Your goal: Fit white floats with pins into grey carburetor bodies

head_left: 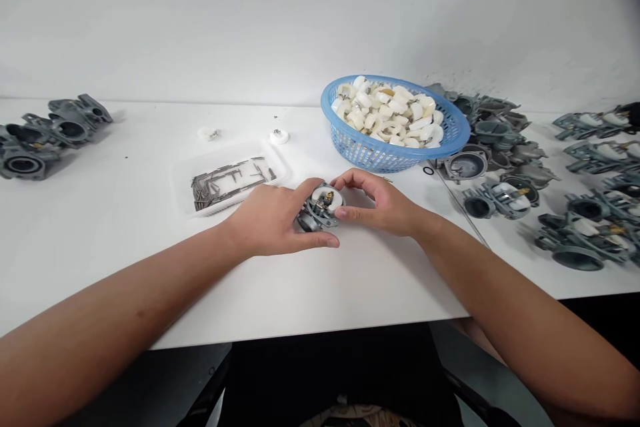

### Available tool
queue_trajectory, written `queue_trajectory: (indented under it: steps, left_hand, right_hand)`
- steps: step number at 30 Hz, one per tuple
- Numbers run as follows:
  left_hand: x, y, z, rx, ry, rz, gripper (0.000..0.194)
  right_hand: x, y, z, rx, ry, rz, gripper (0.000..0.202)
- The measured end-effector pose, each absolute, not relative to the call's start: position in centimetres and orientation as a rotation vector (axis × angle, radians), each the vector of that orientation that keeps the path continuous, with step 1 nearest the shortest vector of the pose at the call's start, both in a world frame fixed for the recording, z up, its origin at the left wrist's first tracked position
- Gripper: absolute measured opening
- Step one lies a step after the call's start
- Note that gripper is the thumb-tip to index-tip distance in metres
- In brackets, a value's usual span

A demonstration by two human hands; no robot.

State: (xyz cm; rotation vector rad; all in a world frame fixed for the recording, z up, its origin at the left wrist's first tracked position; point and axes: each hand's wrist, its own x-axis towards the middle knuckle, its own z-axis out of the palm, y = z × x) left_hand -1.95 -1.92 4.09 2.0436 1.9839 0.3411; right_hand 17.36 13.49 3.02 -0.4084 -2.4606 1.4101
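Note:
A grey metal carburetor body (311, 221) rests on the white table in front of me, with a white plastic float (334, 196) and a brass part in its open top. My left hand (275, 217) is wrapped round the body's left side, thumb along the near edge. From the right, my right hand (380, 203) has its thumb and fingertips closed on the float's right edge. Behind my left hand lies a clear tray (183, 180) holding many thin metal pins (205, 192).
A blue basket (395, 155) heaped with white floats stands behind my right hand. Two loose floats (279, 137) lie behind the tray. Metal bodies (70, 127) sit at the far left, and more (580, 233) fill the right side. A black ring (429, 171) lies near the basket.

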Motion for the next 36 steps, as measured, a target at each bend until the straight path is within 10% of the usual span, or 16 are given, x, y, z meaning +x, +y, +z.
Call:
queue_trajectory:
  steps: [13,36]
  left_hand:
    - [-1.4,-1.8,4.5,1.945,2.093,0.297,0.107]
    - [-2.0,-1.4,1.7,2.250,1.875,0.653,0.078]
  right_hand:
    - [17.7,13.0,3.9,-0.421,-2.389,1.371,0.036]
    - [18.6,13.3,4.7,-0.382,-2.448,1.267,0.038]
